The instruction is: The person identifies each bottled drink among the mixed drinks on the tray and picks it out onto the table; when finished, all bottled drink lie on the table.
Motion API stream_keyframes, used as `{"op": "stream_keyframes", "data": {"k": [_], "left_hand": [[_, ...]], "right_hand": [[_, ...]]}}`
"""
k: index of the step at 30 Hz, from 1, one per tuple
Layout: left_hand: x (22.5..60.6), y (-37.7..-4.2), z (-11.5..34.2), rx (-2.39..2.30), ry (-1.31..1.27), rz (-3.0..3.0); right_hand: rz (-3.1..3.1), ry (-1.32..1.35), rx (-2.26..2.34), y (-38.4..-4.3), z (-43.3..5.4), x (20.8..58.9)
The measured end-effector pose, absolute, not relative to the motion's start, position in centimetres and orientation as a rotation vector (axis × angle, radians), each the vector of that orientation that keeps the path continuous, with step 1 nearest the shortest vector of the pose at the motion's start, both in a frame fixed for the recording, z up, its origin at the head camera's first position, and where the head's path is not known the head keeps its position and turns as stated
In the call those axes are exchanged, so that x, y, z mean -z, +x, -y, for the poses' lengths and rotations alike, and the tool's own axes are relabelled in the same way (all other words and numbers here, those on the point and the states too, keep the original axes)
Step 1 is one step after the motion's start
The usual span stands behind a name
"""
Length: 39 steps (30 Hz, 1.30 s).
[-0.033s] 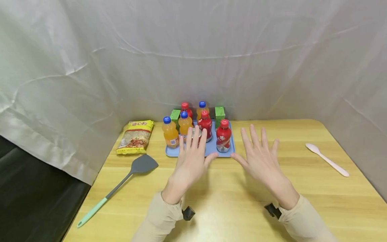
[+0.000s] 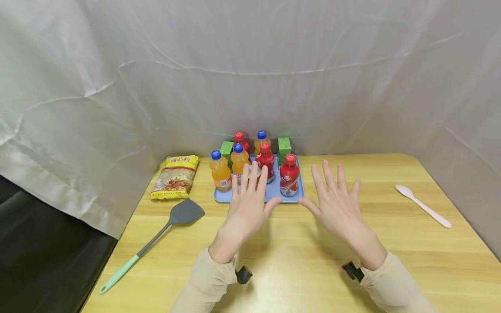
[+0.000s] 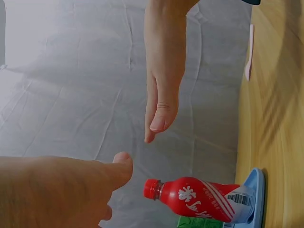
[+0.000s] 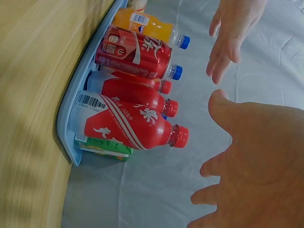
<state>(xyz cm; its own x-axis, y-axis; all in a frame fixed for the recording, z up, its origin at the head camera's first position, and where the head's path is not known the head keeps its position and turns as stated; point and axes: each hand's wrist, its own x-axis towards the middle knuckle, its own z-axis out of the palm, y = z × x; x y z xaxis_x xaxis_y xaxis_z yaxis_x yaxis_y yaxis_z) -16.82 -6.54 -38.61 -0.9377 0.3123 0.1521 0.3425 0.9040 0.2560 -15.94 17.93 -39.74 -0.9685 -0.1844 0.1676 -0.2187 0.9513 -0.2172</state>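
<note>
My left hand (image 2: 247, 213) hovers over the table just in front of a blue tray (image 2: 275, 189), palm down with fingers spread. To its right, my right hand (image 2: 338, 211) is held the same way; the thumbs point toward each other, apart. Neither hand holds anything. On the tray stand a red-capped bottle (image 2: 289, 177) at the front right, another red bottle (image 2: 265, 161) behind it, and orange drink bottles (image 2: 220, 171) with blue caps. Green cartons (image 2: 284, 150) stand at the back. A red can (image 4: 133, 53) shows in the right wrist view; my left fingers mostly hide it in the head view.
A yellow bag of pasta (image 2: 176, 177) lies left of the tray. In front of it is a spatula (image 2: 185, 212) with a pale green handle. A pale pink spoon (image 2: 424, 206) lies at the far right. A grey curtain (image 2: 250, 87) hangs behind the wooden table (image 2: 297, 269).
</note>
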Motion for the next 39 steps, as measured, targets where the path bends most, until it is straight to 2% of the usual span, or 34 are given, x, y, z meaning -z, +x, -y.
{"op": "stream_keyframes", "data": {"k": [6,15,21,30,39], "left_hand": [[38.0,-17.4,8.3,0.537,-0.402,2.895],[36.3,-18.9,14.2,1.009,0.003,2.774],[38.6,-21.6,16.7,1.092,0.095,2.872],[42.3,-24.7,17.9,1.206,0.341,3.016],[43.3,-26.4,18.6,1.128,0.317,3.103]], "right_hand": [[2.969,0.294,-0.423,-16.3,-18.1,39.8],[2.945,0.290,-0.516,-18.3,-19.2,40.3],[2.873,0.298,-0.651,-19.8,-20.2,41.2],[2.811,0.298,-0.835,-21.5,-19.7,41.8],[2.761,0.323,-1.085,-23.1,-18.8,41.5]]}}
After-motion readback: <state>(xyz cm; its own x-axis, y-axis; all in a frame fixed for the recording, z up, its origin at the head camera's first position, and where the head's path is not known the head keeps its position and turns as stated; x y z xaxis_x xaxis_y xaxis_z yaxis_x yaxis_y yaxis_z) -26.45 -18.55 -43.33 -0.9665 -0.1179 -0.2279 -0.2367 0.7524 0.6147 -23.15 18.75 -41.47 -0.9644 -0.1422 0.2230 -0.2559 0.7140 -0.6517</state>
